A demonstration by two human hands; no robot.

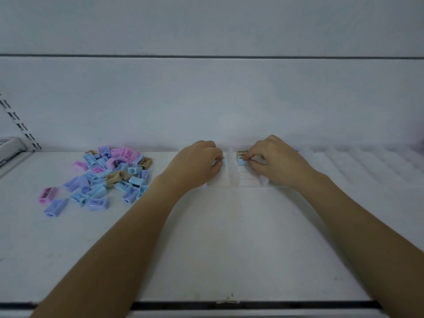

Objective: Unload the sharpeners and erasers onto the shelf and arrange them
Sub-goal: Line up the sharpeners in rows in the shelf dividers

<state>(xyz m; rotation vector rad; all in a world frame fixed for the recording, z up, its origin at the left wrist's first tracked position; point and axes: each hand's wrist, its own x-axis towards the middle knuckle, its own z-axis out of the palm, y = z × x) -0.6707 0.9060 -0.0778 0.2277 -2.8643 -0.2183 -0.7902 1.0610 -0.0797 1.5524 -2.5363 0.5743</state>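
A loose pile of sharpeners (pixel 107 175) in blue, purple, pink and tan lies on the white shelf (pixel 206 249) at the left. Near the back wall, my left hand (pixel 197 161) pinches a light blue sharpener (pixel 219 162) at the left of a clear plastic divider (pixel 232 168). My right hand (pixel 273 159) pinches another light blue sharpener (pixel 241 161) just right of that divider. A tan sharpener (pixel 242 153) sits behind it against the wall. Both hands have curled fingers and hide most of what they hold.
More clear dividers (pixel 358 166) form lanes along the back right of the shelf. A slotted metal upright (pixel 20 125) and a bracket stand at the far left. The shelf's dark front edge (pixel 275 305) runs below my forearms.
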